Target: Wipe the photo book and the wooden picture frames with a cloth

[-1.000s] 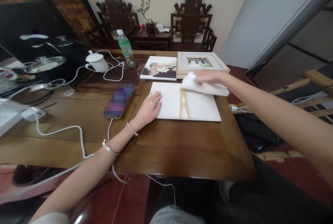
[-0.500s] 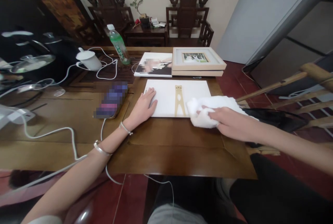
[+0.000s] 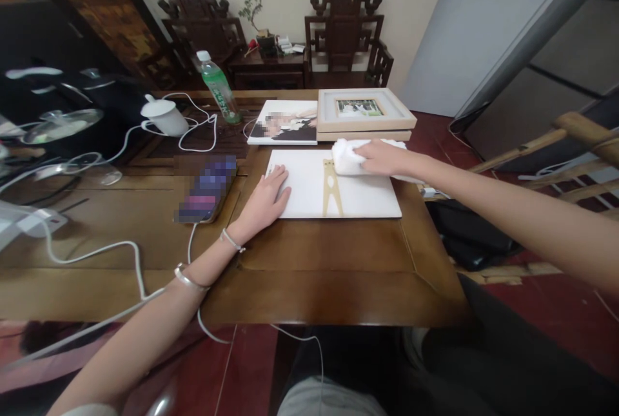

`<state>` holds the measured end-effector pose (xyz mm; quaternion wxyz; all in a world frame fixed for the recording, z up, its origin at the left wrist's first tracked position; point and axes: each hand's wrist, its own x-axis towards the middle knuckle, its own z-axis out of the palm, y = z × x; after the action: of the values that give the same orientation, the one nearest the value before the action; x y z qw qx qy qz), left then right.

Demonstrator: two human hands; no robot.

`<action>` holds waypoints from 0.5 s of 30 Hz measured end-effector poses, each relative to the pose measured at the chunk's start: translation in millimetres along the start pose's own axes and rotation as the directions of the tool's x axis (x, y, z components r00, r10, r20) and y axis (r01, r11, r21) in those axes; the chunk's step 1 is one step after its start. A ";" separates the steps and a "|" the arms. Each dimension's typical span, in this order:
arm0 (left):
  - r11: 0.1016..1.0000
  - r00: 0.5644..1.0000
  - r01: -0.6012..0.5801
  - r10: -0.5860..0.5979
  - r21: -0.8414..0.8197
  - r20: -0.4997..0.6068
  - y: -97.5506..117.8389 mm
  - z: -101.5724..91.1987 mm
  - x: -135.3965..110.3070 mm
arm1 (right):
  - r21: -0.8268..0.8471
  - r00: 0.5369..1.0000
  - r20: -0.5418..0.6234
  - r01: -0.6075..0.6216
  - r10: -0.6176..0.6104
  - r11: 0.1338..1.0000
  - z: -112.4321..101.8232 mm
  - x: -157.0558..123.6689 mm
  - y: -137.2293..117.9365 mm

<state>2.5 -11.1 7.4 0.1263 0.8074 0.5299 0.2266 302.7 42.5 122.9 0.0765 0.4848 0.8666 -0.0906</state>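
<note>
A white rectangular panel (image 3: 302,193) lies flat on the wooden table (image 3: 309,287). Down its middle runs a tan, A-shaped stand leg (image 3: 331,190) with an oval hole. My left hand (image 3: 271,197) rests on the panel's left edge, fingers stretched out and holding nothing. Bunched in my right hand (image 3: 384,157) is a white cloth (image 3: 347,159), pressed on the panel's upper right part beside the top of the leg. Part of the cloth trails to the right under my wrist.
Behind the panel lie a photo print (image 3: 283,124) and a light wooden picture frame (image 3: 365,119). A phone (image 3: 207,190), white cables, a lidded white cup (image 3: 164,116) and a green-labelled bottle (image 3: 220,88) occupy the left side. A bamboo chair (image 3: 580,138) stands right.
My right hand has moved the cloth away from me, from the panel's lower right edge to its upper right part. My left hand has stayed on the left edge.
</note>
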 end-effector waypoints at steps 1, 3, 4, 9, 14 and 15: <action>1.000 1.000 -0.001 0.001 0.000 0.000 0.1 -0.6 -0.1 | -0.010 1.000 -0.006 -0.022 0.021 1.000 -3.1 7.6 0.9; 1.000 1.000 -0.003 0.003 0.001 0.004 0.4 -1.7 -0.3 | -0.023 0.999 -0.013 -0.041 0.041 0.999 -6.5 17.4 1.8; 1.000 1.000 -0.003 0.003 0.002 0.005 0.5 -1.9 -0.4 | -0.029 0.999 -0.015 -0.041 0.041 0.999 -6.5 19.4 1.8; 1.000 1.000 -0.010 0.010 0.002 -0.001 0.5 0.2 -0.5 | -0.050 1.000 -0.011 -0.020 0.019 0.999 4.7 -2.0 -4.0; 1.000 1.000 -0.011 0.012 0.024 -0.004 2.2 2.7 -0.2 | 0.008 0.996 0.086 0.009 -0.010 1.000 20.9 -67.9 -28.4; 1.000 1.000 -0.013 0.013 0.027 -0.002 2.6 2.8 -0.1 | 0.040 0.995 0.100 0.013 -0.017 0.999 23.7 -82.3 -34.5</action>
<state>5.9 -12.1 6.1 0.1133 0.8122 0.5279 0.2209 317.0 -48.7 120.9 0.1098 0.4747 0.8632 -0.1325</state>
